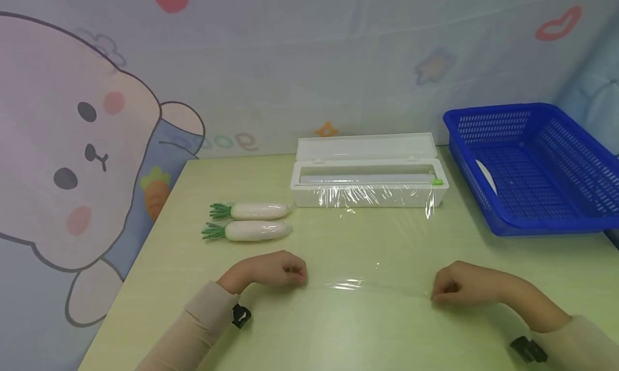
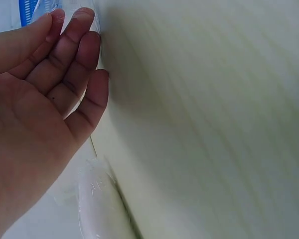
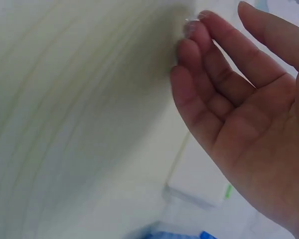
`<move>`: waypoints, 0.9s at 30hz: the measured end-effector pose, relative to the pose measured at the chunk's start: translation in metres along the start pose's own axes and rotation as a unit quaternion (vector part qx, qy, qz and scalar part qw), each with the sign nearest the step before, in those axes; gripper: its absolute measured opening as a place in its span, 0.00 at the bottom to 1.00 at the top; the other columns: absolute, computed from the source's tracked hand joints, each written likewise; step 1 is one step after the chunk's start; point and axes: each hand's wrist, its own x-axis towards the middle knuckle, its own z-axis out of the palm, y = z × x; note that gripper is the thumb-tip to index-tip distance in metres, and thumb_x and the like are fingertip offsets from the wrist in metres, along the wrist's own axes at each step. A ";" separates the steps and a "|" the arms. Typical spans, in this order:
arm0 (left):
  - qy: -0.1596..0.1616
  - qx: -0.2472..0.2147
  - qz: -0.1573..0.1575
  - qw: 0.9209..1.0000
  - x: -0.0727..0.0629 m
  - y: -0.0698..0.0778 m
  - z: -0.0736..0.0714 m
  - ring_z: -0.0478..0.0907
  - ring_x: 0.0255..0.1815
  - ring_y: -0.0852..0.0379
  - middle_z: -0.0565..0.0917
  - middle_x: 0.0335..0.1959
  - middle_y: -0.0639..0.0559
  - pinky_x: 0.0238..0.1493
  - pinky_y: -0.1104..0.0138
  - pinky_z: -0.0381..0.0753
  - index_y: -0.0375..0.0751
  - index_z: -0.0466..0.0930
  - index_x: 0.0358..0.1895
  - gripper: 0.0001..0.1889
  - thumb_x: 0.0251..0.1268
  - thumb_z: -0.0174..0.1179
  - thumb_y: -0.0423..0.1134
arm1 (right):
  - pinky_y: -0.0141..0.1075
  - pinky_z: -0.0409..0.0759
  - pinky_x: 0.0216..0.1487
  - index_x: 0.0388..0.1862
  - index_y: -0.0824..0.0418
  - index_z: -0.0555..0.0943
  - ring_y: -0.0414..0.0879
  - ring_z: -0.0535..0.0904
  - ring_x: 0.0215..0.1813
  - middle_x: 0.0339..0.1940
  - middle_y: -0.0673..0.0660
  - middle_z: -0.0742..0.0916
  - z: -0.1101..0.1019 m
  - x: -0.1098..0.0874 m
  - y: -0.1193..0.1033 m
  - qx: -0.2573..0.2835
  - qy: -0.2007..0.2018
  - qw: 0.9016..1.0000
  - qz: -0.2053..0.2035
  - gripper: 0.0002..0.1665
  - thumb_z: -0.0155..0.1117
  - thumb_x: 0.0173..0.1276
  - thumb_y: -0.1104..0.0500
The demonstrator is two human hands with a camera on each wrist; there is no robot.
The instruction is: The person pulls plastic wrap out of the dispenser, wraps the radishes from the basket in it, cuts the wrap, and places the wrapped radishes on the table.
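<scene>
A sheet of clear plastic wrap [image 1: 347, 284] stretches over the table from a white wrap dispenser box [image 1: 369, 196] with its lid up. My left hand [image 1: 275, 269] is at the near left corner of the sheet, pinching it, thumb against the index finger; film shines over the fingertips [image 2: 83, 16] in the left wrist view. At the near right corner, my right hand [image 1: 471, 285] touches the film with loosely bent fingers [image 3: 189, 55]. Its thumb stands apart from them in the right wrist view. Two white radishes [image 1: 260, 211] with green tops lie beyond the left hand.
A blue plastic basket [image 1: 556, 225] with a small white piece [image 1: 486, 176] showing at its left wall stands at the right. On the box's right end sits a green slider [image 1: 437, 182]. A printed cloth [image 1: 309, 80] hangs behind the table [image 1: 164, 285].
</scene>
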 end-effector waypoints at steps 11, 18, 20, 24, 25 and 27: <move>-0.002 0.001 0.009 1.000 0.002 -0.003 -0.002 0.68 0.30 0.66 0.75 0.28 0.61 0.35 0.72 0.69 0.45 0.79 0.32 0.07 0.70 0.56 0.37 | 0.36 0.80 0.45 0.46 0.57 0.86 0.40 0.81 0.49 0.45 0.47 0.87 -0.012 -0.044 -0.028 -0.055 -0.042 0.993 0.091 0.16 0.64 0.67 0.49; -0.003 0.001 0.014 1.000 0.001 -0.002 -0.003 0.69 0.32 0.66 0.76 0.29 0.62 0.37 0.72 0.70 0.46 0.79 0.32 0.06 0.70 0.56 0.36 | 0.35 0.81 0.41 0.53 0.56 0.82 0.34 0.80 0.48 0.49 0.47 0.86 -0.080 -0.047 -0.043 -0.132 0.045 0.989 0.038 0.14 0.61 0.70 0.58; -0.002 -0.001 0.013 1.000 0.001 -0.002 -0.003 0.70 0.32 0.66 0.76 0.30 0.62 0.38 0.71 0.71 0.46 0.79 0.32 0.06 0.70 0.56 0.37 | 0.32 0.80 0.42 0.54 0.56 0.81 0.32 0.80 0.48 0.50 0.49 0.86 -0.109 -0.047 -0.051 -0.145 0.085 0.984 0.053 0.15 0.61 0.70 0.60; -0.002 -0.009 0.007 1.000 0.001 -0.004 -0.001 0.71 0.34 0.65 0.78 0.31 0.61 0.41 0.70 0.72 0.46 0.80 0.34 0.06 0.70 0.56 0.37 | 0.24 0.76 0.42 0.57 0.56 0.80 0.25 0.78 0.46 0.49 0.49 0.87 -0.168 -0.047 -0.058 -0.143 0.171 0.964 0.143 0.16 0.58 0.73 0.58; -0.003 -0.010 0.006 1.000 0.001 -0.004 -0.001 0.71 0.34 0.65 0.78 0.31 0.61 0.41 0.70 0.72 0.46 0.80 0.34 0.06 0.70 0.56 0.37 | 0.22 0.75 0.42 0.57 0.58 0.80 0.24 0.78 0.45 0.48 0.48 0.87 -0.183 -0.046 -0.057 -0.132 0.194 0.958 0.163 0.16 0.57 0.73 0.57; -0.005 -0.014 0.004 1.000 0.000 -0.005 0.000 0.71 0.34 0.65 0.78 0.31 0.61 0.40 0.70 0.72 0.46 0.80 0.34 0.06 0.70 0.56 0.38 | 0.18 0.72 0.40 0.59 0.59 0.78 0.23 0.77 0.43 0.44 0.42 0.87 -0.208 -0.046 -0.051 -0.105 0.234 0.948 0.191 0.18 0.55 0.75 0.55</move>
